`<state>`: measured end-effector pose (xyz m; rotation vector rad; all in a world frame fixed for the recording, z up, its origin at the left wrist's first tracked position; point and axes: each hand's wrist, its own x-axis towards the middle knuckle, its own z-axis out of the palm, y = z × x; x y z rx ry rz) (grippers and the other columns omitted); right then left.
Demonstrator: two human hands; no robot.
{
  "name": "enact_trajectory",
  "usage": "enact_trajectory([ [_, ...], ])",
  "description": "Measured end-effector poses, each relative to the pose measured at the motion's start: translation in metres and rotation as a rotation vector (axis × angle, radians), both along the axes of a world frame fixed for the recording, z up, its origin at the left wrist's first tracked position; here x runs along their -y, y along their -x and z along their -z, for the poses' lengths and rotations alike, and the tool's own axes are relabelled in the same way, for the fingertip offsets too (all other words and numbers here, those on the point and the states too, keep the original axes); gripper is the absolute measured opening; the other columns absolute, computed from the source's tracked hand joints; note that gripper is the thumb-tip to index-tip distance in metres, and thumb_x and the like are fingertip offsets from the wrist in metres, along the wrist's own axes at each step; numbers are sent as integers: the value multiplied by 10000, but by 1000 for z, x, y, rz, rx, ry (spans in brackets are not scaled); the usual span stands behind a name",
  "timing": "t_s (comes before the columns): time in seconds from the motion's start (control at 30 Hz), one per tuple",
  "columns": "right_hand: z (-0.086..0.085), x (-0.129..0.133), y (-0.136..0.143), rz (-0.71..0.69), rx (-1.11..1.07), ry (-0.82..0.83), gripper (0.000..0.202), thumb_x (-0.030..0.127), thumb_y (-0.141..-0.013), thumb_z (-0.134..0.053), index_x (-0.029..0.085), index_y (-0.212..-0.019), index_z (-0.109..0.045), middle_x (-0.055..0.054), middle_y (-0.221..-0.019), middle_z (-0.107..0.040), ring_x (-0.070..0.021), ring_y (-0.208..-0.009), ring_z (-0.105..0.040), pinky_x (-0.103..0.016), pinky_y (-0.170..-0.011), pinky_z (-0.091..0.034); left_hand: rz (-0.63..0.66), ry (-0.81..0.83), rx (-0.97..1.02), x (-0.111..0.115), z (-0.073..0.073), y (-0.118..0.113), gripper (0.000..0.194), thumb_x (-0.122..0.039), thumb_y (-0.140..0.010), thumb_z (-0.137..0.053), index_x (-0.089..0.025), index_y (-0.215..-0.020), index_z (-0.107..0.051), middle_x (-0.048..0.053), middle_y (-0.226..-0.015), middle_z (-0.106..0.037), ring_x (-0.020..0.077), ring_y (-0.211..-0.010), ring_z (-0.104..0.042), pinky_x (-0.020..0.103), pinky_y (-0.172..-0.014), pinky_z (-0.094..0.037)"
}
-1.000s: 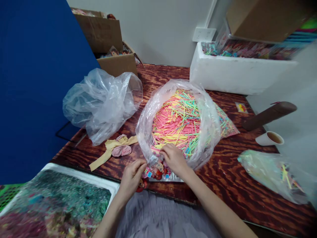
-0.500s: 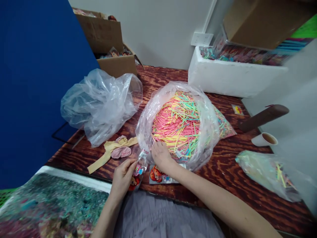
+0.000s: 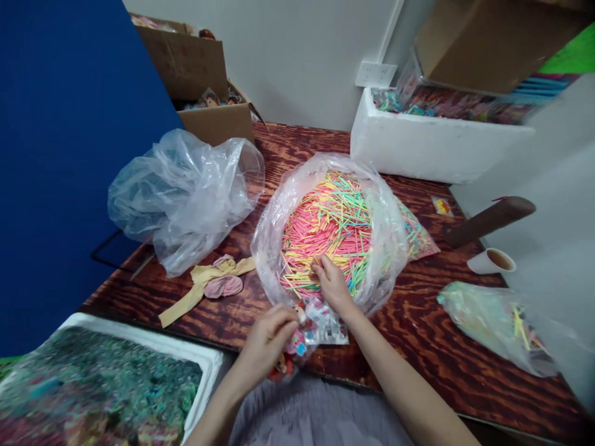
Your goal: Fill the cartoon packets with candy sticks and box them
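A large clear plastic bag (image 3: pixel 388 248) stands with its mouth rolled back, full of thin sticks (image 3: pixel 330 223) in pink, yellow and green. Over the near part of the sticks is my right hand (image 3: pixel 332 282), its fingers pinched together; what they hold, if anything, I cannot make out. My left hand (image 3: pixel 267 341) grips a small clear printed packet (image 3: pixel 297 344) at the table's front edge, just short of the bag. Under and beside that packet lie more flat clear packets (image 3: pixel 328 331), partly covered by my right wrist.
Left of the bag lie yellow and pink cloth pieces (image 3: pixel 223 275) and a crumpled clear bag (image 3: pixel 190 192). A white foam box (image 3: pixel 418 142) and a cardboard box (image 3: pixel 218 121) stand behind. At right are a paper cup (image 3: pixel 490 261) and a small plastic bag (image 3: pixel 497 325). A second foam box (image 3: pixel 204 365) is lower left.
My right hand has moved from the bag's near left rim rightward and further in over the sticks. My left hand has shifted right with the packet, now in front of the flat packets.
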<state>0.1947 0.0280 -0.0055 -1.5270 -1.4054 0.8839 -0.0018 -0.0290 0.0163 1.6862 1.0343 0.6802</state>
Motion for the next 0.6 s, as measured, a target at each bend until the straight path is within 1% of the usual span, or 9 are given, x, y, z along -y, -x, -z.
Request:
enact_trajectory([
  [0.03, 2, -2, -3, 32, -90, -9, 149, 301, -909, -437, 231, -781, -465, 26, -697, -560, -158, -660, -591, -249, -604, -427, 71, -17, -19, 4, 1, -11, 202, -249, -915, -493, -195, -786, -640, 53, -970, -669, 177, -921, -623, 274, -840, -470],
  [0.1, 2, -5, -10, 106, -217, -25, 171, 361, -896, -477, 227, -788, -482, 32, -702, -535, -142, -637, -555, -247, -600, -439, 136, -56, -99, 10, 7, -26, 198, -199, -916, -479, -202, -791, -632, 69, -1181, -635, 188, -1055, -600, 297, -912, -447],
  [0.17, -4, -7, -20, 154, -349, -29, 186, 404, -873, -518, 221, -837, -518, 34, -721, -524, -127, -615, -527, -244, -593, -442, 182, -97, -173, 10, 14, -29, 202, -182, -921, -470, -208, -799, -628, 62, -1275, -607, 196, -1126, -573, 315, -953, -425],
  [0.23, -13, -7, -31, 157, -502, -27, 217, 420, -850, -547, 218, -927, -552, 33, -745, -515, -116, -597, -516, -244, -582, -446, 242, -118, -217, 5, 16, -23, 203, -180, -922, -471, -213, -796, -626, 47, -1231, -640, 194, -1116, -573, 311, -952, -418],
  [0.3, -23, -3, -39, 134, -620, -35, 239, 400, -833, -572, 216, -985, -567, 29, -753, -508, -113, -595, -513, -252, -585, -456, 305, -106, -249, -3, 13, -13, 178, -167, -906, -496, -218, -801, -630, 29, -1090, -689, 180, -1024, -600, 282, -894, -434],
  [0.4, -34, 7, -43, 121, -682, -58, 208, 354, -822, -598, 210, -971, -572, 23, -732, -502, -122, -602, -509, -270, -595, -466, 384, -85, -306, -13, 3, -4, 158, -136, -871, -528, -214, -778, -629, 3, -846, -679, 155, -834, -610, 240, -772, -443],
  [0.47, -39, 17, -41, 147, -674, -81, 187, 337, -823, -605, 210, -955, -570, 22, -726, -505, -127, -614, -512, -273, -604, -465, 393, -112, -327, -14, -3, -6, 177, -142, -880, -516, -205, -748, -614, 3, -805, -652, 148, -788, -601, 235, -743, -442],
  [0.53, -40, 26, -36, 190, -644, -121, 166, 324, -834, -608, 212, -950, -571, 18, -748, -519, -130, -648, -527, -270, -639, -465, 354, -166, -318, -11, -6, -12, 189, -171, -909, -490, -201, -764, -607, 34, -964, -661, 156, -879, -612, 250, -794, -452],
  [0.6, -37, 37, -29, 224, -597, -166, 135, 315, -854, -603, 218, -942, -572, 14, -788, -538, -132, -700, -542, -264, -688, -463, 325, -214, -313, -5, -4, -19, 191, -180, -927, -465, -200, -805, -610, 67, -1257, -597, 171, -1032, -603, 276, -877, -454],
])
